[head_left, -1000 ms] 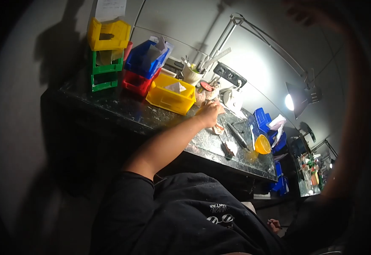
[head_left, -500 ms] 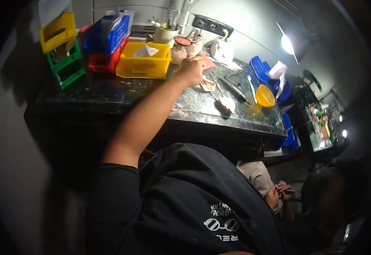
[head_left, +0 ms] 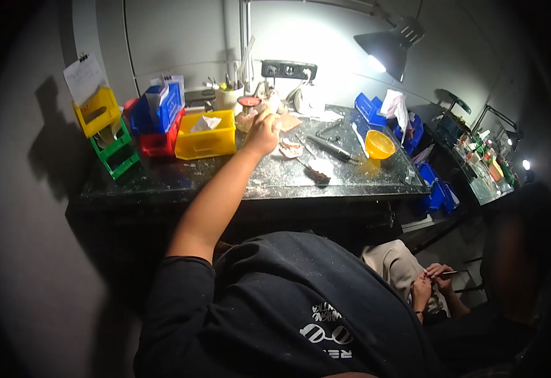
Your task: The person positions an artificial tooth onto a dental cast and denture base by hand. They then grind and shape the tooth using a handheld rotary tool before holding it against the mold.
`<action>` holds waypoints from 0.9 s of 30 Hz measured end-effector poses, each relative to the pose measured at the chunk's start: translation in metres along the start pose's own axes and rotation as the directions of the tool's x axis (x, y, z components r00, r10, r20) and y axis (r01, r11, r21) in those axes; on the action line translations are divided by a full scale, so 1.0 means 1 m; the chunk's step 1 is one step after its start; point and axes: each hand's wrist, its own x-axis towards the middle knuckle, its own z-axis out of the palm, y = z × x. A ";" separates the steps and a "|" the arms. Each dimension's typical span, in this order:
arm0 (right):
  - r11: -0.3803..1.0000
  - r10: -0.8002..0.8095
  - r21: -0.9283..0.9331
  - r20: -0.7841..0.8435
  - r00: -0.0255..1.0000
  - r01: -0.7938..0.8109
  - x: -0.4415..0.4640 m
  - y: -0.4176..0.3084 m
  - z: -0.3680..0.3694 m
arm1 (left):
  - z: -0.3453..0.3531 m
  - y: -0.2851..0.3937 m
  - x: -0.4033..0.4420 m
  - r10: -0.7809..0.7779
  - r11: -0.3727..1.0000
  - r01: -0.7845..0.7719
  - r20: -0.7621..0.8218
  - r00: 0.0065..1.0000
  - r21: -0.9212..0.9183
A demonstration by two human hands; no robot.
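My left hand (head_left: 264,133) reaches over the dark bench with its fingers curled in. What they hold, if anything, I cannot make out. Just beyond it stands a jar-like item with a red top (head_left: 249,101), and a pink sheet (head_left: 290,121) lies to its right. Close by on the near right is a dental cast (head_left: 290,148) with reddish material along it. A second, darker piece (head_left: 318,176) rests by the bench's front edge, beside a bright white patch. To the right lies a black pen-shaped handpiece (head_left: 332,148). My right hand is out of view.
Yellow (head_left: 206,148), red and blue bins stand left of my hand. A yellow bowl (head_left: 380,145) and a white brush-like tool (head_left: 360,140) are at right, near blue bins. A lit lamp (head_left: 386,50) hangs above. Another person's hands (head_left: 430,283) hold a thin tool at lower right.
The camera view has shifted, so the bench sits lower and the lamp shows more fully. My left hand stays near the pink sheet and cast, fingers still curled.
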 end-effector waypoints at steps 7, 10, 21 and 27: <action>0.998 0.017 0.060 -0.051 0.999 -0.014 0.005 0.008 0.020 | -0.002 0.013 0.001 0.039 0.998 -0.042 0.041 0.998 0.055; 0.996 0.020 0.088 -0.069 0.997 -0.014 0.004 0.013 0.028 | 0.001 0.010 -0.001 0.055 0.998 -0.058 0.101 0.993 0.032; 0.948 0.273 0.166 0.010 0.962 -0.271 0.020 0.006 0.053 | -0.016 0.017 0.007 0.192 0.948 -0.252 0.283 0.940 0.194; 0.988 0.140 0.109 -0.273 0.952 -0.114 0.028 0.070 0.114 | -0.078 0.063 0.029 0.410 0.859 -0.465 0.254 0.876 0.215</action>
